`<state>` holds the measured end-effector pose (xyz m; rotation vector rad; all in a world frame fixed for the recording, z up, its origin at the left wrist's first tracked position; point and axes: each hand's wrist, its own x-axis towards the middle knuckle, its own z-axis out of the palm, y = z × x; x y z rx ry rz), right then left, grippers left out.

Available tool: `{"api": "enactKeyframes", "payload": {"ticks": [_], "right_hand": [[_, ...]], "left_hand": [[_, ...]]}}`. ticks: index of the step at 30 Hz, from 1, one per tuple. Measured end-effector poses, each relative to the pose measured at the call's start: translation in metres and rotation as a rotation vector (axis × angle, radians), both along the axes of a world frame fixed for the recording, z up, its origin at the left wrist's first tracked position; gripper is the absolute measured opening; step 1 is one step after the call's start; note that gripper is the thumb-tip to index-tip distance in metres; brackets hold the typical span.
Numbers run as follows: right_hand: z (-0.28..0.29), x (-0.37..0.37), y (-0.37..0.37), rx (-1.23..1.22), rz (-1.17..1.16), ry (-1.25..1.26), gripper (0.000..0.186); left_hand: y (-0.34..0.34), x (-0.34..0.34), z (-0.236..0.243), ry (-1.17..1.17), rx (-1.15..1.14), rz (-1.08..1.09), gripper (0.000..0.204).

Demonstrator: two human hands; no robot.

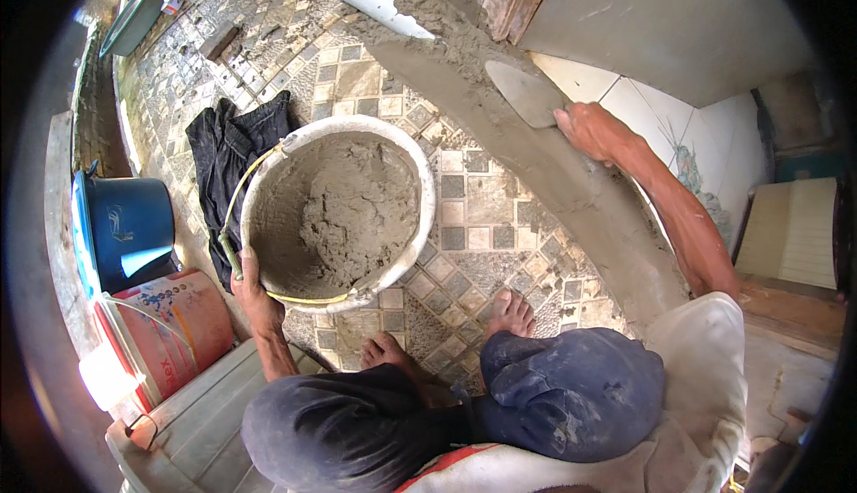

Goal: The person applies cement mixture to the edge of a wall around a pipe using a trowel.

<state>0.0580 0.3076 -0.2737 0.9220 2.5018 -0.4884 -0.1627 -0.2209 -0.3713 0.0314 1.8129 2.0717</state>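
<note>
In the head view, the right forearm (678, 216) enters at the right of the frame and slants up and to the left, with its elbow low, near the right-hand knee. The right hand (594, 132) sits right of upper centre, back upward and knuckles bent. Its grip is closed on a trowel (522, 93), whose handle is hidden by the fingers; the pale blade points to the upper left and lies against a long band of grey mortar (571, 181). This band runs diagonally from the top centre to the lower right, bordering the tiled floor (478, 225).

The left forearm (277, 355) rises from the lower left, nearly upright in the frame. The left hand (257, 301) is at the lower-left edge of a large bucket (427, 194), its fingers pointing up the picture, just beside the green sleeve (230, 256) of the yellow carrying wire. Part of this hand is out of sight, so I cannot tell whether its grip is clamped on the rim or merely rests there.

The bucket stands left of centre with more mortar inside. Dark cloth (234, 149) lies just left of it, and both knees, in navy trousers (571, 386), are bent below.
</note>
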Motion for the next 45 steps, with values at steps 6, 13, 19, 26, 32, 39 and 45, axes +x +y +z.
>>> {"api": "enactKeyframes", "payload": {"ticks": [6,13,19,26,32,39,45], "right_hand": [[0.014,0.062,-0.018,-0.034,-0.123,0.058,0.055],[0.007,0.018,0.014,-0.377,-0.382,0.340,0.047],[-0.024,-0.046,0.063,-0.507,-0.415,0.226,0.047],[0.016,0.016,0.027,-0.263,-0.327,0.077,0.048],[-0.029,0.002,0.041,0.181,0.074,0.273,0.051],[-0.070,-0.113,0.068,0.242,0.215,0.336,0.053],[-0.023,-0.144,0.027,-0.029,-0.030,0.214,0.052]], "left_hand": [[0.007,0.003,0.003,0.020,-0.031,0.005,0.050],[0.010,0.003,0.008,0.047,-0.050,-0.009,0.042],[0.023,0.007,0.007,0.047,-0.018,-0.025,0.043],[0.017,0.007,0.011,0.010,-0.013,0.048,0.047],[0.010,0.002,0.007,-0.007,-0.034,0.025,0.046],[0.017,0.003,0.002,0.001,-0.031,0.056,0.046],[0.011,0.003,0.007,-0.022,-0.013,0.070,0.041]]}}
